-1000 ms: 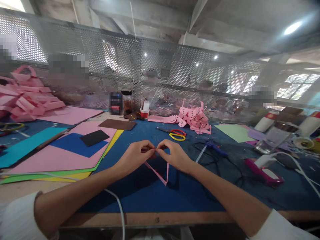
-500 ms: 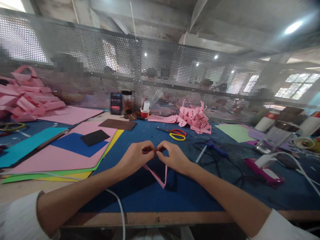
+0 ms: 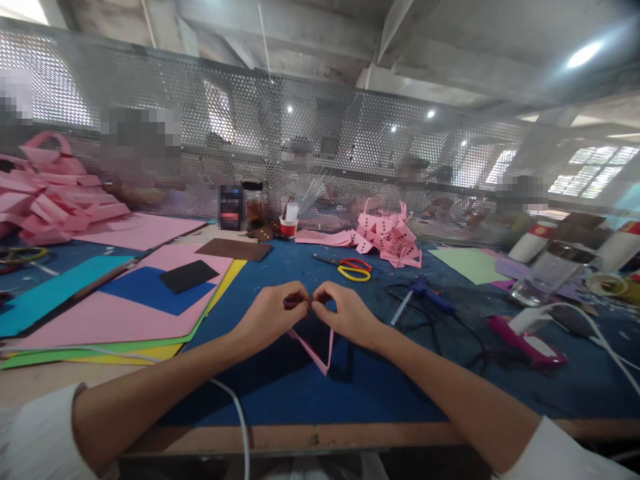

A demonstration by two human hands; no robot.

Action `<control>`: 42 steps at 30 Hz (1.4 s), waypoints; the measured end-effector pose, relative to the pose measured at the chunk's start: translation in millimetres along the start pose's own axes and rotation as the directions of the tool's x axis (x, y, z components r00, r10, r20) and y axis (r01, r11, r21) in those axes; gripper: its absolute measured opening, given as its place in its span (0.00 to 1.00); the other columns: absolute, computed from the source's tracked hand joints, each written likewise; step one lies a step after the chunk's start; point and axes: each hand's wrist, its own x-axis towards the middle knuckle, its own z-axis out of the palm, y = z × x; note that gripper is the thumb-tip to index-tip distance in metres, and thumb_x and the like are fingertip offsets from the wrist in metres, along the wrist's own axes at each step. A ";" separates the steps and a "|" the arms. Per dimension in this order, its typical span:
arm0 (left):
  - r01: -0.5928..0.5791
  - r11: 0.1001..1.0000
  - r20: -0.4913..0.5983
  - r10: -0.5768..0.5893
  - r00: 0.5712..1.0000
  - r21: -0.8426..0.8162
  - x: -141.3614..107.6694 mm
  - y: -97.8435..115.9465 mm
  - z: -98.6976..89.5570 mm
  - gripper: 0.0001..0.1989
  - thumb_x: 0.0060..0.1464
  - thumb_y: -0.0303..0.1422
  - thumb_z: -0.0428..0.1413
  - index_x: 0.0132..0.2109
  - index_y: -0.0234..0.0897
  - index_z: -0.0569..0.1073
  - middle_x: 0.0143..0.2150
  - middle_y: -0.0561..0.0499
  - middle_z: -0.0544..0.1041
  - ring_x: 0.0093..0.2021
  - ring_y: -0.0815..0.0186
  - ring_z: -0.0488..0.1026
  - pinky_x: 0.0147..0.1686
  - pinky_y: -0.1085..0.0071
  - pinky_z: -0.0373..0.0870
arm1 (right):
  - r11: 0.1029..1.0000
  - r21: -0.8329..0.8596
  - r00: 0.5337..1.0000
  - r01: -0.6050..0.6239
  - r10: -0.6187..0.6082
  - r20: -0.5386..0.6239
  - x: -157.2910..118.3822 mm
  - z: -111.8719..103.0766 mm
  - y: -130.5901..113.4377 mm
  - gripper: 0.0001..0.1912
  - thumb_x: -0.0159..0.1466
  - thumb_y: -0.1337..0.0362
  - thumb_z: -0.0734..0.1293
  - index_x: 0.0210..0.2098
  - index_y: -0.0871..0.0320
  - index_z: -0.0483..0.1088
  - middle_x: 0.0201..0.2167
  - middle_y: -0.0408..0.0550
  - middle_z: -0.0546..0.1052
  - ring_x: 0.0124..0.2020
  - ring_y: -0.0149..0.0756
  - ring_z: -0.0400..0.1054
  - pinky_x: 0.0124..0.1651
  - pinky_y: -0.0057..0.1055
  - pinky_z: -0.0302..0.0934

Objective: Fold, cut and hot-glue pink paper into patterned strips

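Observation:
A folded pink paper strip hangs in a V shape below my hands, above the blue table surface. My left hand pinches one end of it between thumb and fingers. The other end is pinched by my right hand. Both sets of fingertips meet at the middle, and they hide the strip's ends. Beyond the hands lie scissors with red and yellow handles. To the right is a blue glue gun with a clear glue stick in it.
Stacked coloured sheets lie at left, behind them a pile of pink paper loops. Dotted pink cutouts sit at the back beside a paper cup. A glass jar and a magenta power strip stand right. A white cable crosses the front edge.
Hardly anything differs: both hands keep their pinch on the pink paper strip, whose lower fold has shifted very slightly. The whole view has drifted a little.

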 end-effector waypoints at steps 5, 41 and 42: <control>0.002 1.000 0.002 -0.002 1.000 -0.003 0.7 0.1 -1.1 0.05 0.53 0.31 0.54 0.34 0.39 0.75 0.28 0.56 0.77 0.32 0.66 0.74 0.35 0.73 0.68 | 1.000 0.001 1.000 0.018 -0.018 -0.001 0.0 0.8 -0.5 0.01 0.64 0.67 0.65 0.36 0.57 0.70 0.34 0.44 0.76 0.37 0.34 0.71 0.43 0.30 0.62; 0.049 0.968 0.043 -0.040 0.998 -0.248 3.5 -2.0 -1.5 0.07 0.57 0.36 0.55 0.36 0.38 0.74 0.30 0.54 0.76 0.35 0.64 0.76 0.36 0.71 0.72 | 0.975 0.207 0.996 -0.081 0.073 0.047 1.3 -4.5 -1.7 0.04 0.67 0.63 0.66 0.37 0.58 0.71 0.34 0.43 0.77 0.37 0.33 0.72 0.44 0.30 0.63; 0.051 0.966 0.047 -0.041 0.998 -0.253 3.6 -2.2 -1.4 0.06 0.58 0.35 0.55 0.36 0.38 0.74 0.30 0.54 0.76 0.35 0.64 0.76 0.35 0.71 0.72 | 0.976 0.203 0.997 -0.077 0.069 0.046 1.3 -4.7 -2.7 0.04 0.67 0.64 0.66 0.36 0.58 0.71 0.34 0.43 0.77 0.37 0.33 0.72 0.43 0.30 0.63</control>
